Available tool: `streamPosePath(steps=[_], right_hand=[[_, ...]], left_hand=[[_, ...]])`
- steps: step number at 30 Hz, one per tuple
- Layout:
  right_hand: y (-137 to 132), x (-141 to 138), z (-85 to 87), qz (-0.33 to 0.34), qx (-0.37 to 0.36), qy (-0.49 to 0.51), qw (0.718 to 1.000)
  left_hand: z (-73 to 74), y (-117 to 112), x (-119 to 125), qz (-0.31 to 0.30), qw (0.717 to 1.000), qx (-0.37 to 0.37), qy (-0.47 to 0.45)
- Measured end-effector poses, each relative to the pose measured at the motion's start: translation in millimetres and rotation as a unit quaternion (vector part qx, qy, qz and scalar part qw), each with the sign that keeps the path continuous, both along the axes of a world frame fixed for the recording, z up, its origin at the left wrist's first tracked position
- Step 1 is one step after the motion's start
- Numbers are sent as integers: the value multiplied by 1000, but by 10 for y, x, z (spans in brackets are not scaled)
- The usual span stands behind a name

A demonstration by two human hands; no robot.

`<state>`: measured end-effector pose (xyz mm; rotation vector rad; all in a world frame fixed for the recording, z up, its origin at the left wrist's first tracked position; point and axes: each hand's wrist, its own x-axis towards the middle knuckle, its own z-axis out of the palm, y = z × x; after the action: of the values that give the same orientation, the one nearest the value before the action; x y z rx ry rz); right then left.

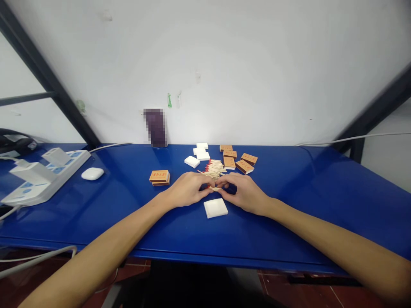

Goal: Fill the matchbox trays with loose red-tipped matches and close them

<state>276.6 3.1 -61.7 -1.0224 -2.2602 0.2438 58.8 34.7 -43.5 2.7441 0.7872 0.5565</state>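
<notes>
Bare L hand (189,188) and R hand (245,192), thumbs & fingertips nearly together, pinch a small bunch of slim red-tipped wooden matches (215,188) btwn them, w/ a white rectangular card tray (215,208) nearer the body on the glossy blue table (321,179). Loose match pile (213,167) just beyond. Light grip, heads L, ends squared prob. works best.

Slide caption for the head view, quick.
Left hand and right hand pinch a few matches behind a white tray on a blue table, orange matchboxes beyond.
</notes>
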Motion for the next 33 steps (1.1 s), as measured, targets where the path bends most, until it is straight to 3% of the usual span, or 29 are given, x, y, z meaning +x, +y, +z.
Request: streamPosePath(steps=[12, 33], right_hand=[[13, 6, -37, 4, 18, -4, 1000], [-3, -19, -15, -8, 16, -10, 1000]], left_hand=[[-31, -20, 18, -6, 1000, 25, -18], [-49, 9, -5, -17, 998, -9, -52]])
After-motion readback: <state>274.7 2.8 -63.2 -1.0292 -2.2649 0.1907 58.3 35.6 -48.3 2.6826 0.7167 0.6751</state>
